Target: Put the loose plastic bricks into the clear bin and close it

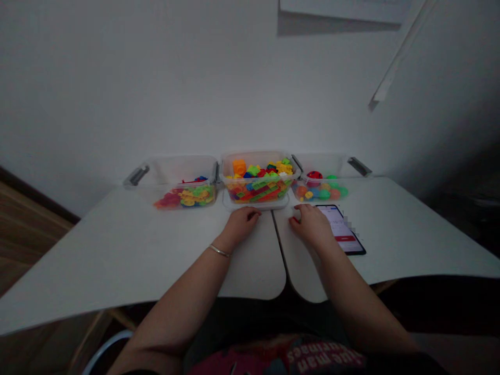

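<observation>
**Two clear plastic tubs (177,172) on a white split desk (97,250), before a white wall (234,78)**

The left tub holds a heap of yellow, green and red plastic pieces (187,197), and a grey handle (136,175) sits on its outer end. The right tub (324,166) holds green, orange and blue balls (323,194) and a red ball with black spots (314,175). A pale strip (394,57) runs diagonally down the wall at upper right, and a wood-grain surface (27,234) shows beyond the desk at left.
</observation>
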A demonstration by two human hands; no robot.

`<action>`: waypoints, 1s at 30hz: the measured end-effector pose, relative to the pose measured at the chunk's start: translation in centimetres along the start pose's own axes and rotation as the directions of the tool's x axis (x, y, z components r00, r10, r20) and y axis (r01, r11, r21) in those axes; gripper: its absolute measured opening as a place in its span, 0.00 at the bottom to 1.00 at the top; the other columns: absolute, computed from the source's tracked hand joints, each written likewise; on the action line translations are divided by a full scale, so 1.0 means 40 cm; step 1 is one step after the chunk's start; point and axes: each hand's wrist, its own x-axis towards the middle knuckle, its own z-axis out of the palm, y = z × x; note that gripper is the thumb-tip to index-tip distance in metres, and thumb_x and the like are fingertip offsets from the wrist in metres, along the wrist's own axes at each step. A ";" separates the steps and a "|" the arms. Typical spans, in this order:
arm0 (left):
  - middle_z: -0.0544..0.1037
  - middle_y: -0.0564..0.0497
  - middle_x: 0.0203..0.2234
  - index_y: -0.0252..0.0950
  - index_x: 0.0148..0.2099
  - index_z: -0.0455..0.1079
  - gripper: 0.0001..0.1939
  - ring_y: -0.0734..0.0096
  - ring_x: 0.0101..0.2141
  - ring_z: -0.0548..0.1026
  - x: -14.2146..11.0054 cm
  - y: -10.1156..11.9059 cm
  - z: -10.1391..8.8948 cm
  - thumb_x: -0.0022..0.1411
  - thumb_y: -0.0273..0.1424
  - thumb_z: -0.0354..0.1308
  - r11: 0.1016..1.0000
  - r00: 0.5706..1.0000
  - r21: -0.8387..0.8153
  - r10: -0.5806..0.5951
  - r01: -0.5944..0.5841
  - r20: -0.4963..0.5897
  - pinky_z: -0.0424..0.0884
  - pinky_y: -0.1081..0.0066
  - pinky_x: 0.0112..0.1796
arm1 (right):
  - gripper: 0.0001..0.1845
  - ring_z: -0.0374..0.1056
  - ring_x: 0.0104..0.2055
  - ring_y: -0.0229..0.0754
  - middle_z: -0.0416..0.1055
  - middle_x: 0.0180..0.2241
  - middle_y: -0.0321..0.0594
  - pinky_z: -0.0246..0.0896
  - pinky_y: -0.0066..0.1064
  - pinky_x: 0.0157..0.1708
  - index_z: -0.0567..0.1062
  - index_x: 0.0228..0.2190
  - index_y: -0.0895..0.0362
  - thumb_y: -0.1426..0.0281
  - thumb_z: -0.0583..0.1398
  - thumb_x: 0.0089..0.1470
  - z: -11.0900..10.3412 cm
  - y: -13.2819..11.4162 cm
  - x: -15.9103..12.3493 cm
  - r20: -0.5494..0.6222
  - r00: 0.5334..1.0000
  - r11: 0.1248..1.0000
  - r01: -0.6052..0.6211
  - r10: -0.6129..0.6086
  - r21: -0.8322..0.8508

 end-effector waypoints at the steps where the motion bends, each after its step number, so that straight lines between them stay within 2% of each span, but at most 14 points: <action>1: 0.81 0.46 0.41 0.35 0.44 0.77 0.13 0.62 0.42 0.78 0.000 0.002 -0.001 0.62 0.29 0.53 1.000 1.000 0.001 0.000 0.000 0.001 0.71 0.65 0.47 | 0.20 0.69 0.48 0.57 0.75 0.44 0.56 0.63 0.44 0.46 0.74 0.45 0.64 0.63 0.59 0.56 -0.005 -0.006 -0.004 0.028 0.999 0.998 -0.037 0.039 -0.052; 4: 0.81 0.46 0.41 0.35 0.44 0.77 0.12 0.63 0.42 0.78 0.000 0.006 -0.002 0.62 0.29 0.53 1.000 1.000 0.003 0.002 -0.002 0.003 0.71 0.65 0.47 | 0.20 0.69 0.47 0.59 0.75 0.41 0.58 0.63 0.44 0.44 0.75 0.40 0.65 0.60 0.59 0.56 -0.010 -0.015 -0.010 0.073 0.993 0.984 -0.079 0.092 -0.158; 8: 0.81 0.45 0.41 0.34 0.43 0.77 0.13 0.62 0.43 0.77 0.000 0.011 -0.003 0.62 0.28 0.53 1.000 1.000 -0.001 0.006 -0.006 0.007 0.71 0.65 0.48 | 0.17 0.70 0.45 0.56 0.74 0.41 0.55 0.63 0.41 0.42 0.75 0.39 0.64 0.62 0.58 0.57 0.000 -0.013 -0.006 0.086 0.995 0.989 -0.043 0.055 -0.143; 11: 0.81 0.45 0.41 0.34 0.43 0.77 0.13 0.62 0.42 0.77 0.000 0.010 -0.003 0.62 0.28 0.53 1.000 1.000 -0.002 0.007 -0.007 0.011 0.71 0.65 0.48 | 0.13 0.71 0.43 0.53 0.75 0.39 0.51 0.62 0.40 0.42 0.75 0.36 0.61 0.63 0.60 0.56 0.012 -0.009 -0.001 0.078 0.997 0.999 -0.027 0.028 -0.022; 15: 0.82 0.46 0.41 0.35 0.43 0.77 0.13 0.62 0.42 0.77 0.003 0.005 -0.001 0.62 0.29 0.53 1.000 1.000 0.002 0.015 -0.015 0.004 0.71 0.65 0.47 | 0.10 0.71 0.41 0.48 0.76 0.36 0.46 0.63 0.38 0.42 0.73 0.37 0.57 0.65 0.61 0.55 0.040 -0.002 0.006 0.030 0.999 0.954 -0.044 0.037 0.298; 18: 0.82 0.46 0.40 0.35 0.43 0.78 0.13 0.62 0.41 0.78 0.004 0.003 0.000 0.62 0.29 0.53 1.000 1.000 0.003 0.017 -0.017 -0.001 0.71 0.65 0.47 | 0.09 0.71 0.39 0.45 0.76 0.36 0.42 0.64 0.37 0.41 0.72 0.37 0.55 0.65 0.61 0.54 0.062 0.004 0.013 -0.043 0.997 0.827 -0.027 0.061 0.561; 21: 0.82 0.47 0.40 0.35 0.43 0.78 0.13 0.63 0.42 0.78 0.002 0.004 0.000 0.62 0.29 0.53 1.000 1.000 0.007 0.018 -0.018 -0.001 0.71 0.65 0.47 | 0.10 0.71 0.40 0.46 0.75 0.36 0.41 0.65 0.39 0.42 0.73 0.35 0.54 0.63 0.63 0.51 0.068 0.011 0.020 -0.178 0.981 0.713 0.072 0.075 0.698; 24: 0.82 0.47 0.40 0.35 0.43 0.78 0.13 0.63 0.42 0.78 0.000 0.003 0.000 0.62 0.29 0.53 1.000 1.000 0.014 0.016 -0.016 0.002 0.72 0.65 0.47 | 0.10 0.69 0.41 0.46 0.73 0.37 0.43 0.64 0.40 0.43 0.76 0.35 0.54 0.64 0.62 0.50 0.054 0.018 0.028 -0.319 0.943 0.696 0.168 0.093 0.698; 27: 0.81 0.46 0.40 0.35 0.43 0.78 0.13 0.63 0.41 0.78 0.001 -0.001 0.001 0.62 0.29 0.53 1.000 1.000 0.021 0.016 -0.016 0.009 0.72 0.65 0.47 | 0.13 0.67 0.39 0.45 0.71 0.38 0.44 0.66 0.40 0.41 0.78 0.38 0.55 0.64 0.61 0.51 0.024 0.022 0.044 -0.419 0.892 0.710 0.184 0.171 0.680; 30: 0.81 0.46 0.40 0.35 0.43 0.78 0.13 0.62 0.41 0.77 0.002 -0.006 0.001 0.62 0.29 0.52 0.999 1.000 0.028 0.020 -0.020 0.020 0.72 0.65 0.46 | 0.13 0.66 0.43 0.45 0.70 0.39 0.45 0.65 0.42 0.46 0.78 0.38 0.55 0.64 0.58 0.54 -0.019 0.019 0.075 -0.534 0.821 0.702 0.260 0.201 0.664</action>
